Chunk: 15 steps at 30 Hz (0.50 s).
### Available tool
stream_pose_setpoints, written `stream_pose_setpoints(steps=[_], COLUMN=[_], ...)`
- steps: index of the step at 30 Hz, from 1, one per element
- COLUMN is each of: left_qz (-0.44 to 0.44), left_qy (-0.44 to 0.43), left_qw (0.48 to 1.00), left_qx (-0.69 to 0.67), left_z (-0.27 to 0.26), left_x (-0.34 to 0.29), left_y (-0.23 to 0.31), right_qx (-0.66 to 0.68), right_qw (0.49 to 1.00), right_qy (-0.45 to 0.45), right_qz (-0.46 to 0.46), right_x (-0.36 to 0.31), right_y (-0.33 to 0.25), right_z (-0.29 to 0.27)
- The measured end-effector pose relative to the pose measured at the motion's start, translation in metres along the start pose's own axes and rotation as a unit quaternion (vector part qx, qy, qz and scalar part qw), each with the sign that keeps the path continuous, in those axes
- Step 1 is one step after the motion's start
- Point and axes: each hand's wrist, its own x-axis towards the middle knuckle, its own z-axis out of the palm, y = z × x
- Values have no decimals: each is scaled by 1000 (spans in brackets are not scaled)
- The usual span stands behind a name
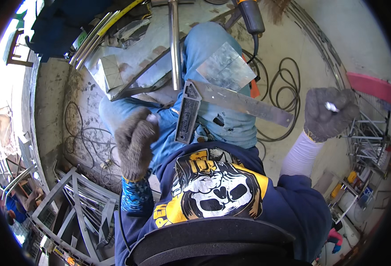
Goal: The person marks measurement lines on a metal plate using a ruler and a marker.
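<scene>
My left hand (135, 144), in a grey knit glove, is closed in front of my left side, with a small white thing (152, 118) showing at its fingers. Out to the right my gloved right hand (330, 114) is raised and also curled closed; a small whitish bit (332, 107) shows among its fingers. I cannot make out what either bit is. Across my lap lies a try square with a dark handle (188, 116) and a flat metal blade (248, 105). A shiny square metal sheet (226, 68) rests on my thigh, beyond the blade. Neither hand touches them.
A steel tube (174, 48) juts toward me over a metal-topped work surface (158, 33). At the far right an angle grinder (250, 17) hangs by its edge. Black cable (284, 84) coils on the floor. Metal frames (78, 213) stand at the lower left.
</scene>
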Motion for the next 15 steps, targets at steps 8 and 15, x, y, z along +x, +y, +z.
stream_pose_setpoints(steps=[8, 15], left_qz=[0, -20], left_qy=[-56, -15], left_qw=[996, 1000], left_qx=[75, 15], left_z=[11, 5], left_x=[25, 25], left_y=[-43, -91], right_qx=[-762, -793], right_qw=[646, 588], right_qy=[-46, -4], right_qz=[17, 161], right_x=[-33, -42], right_y=[62, 68], right_z=[-1, 9])
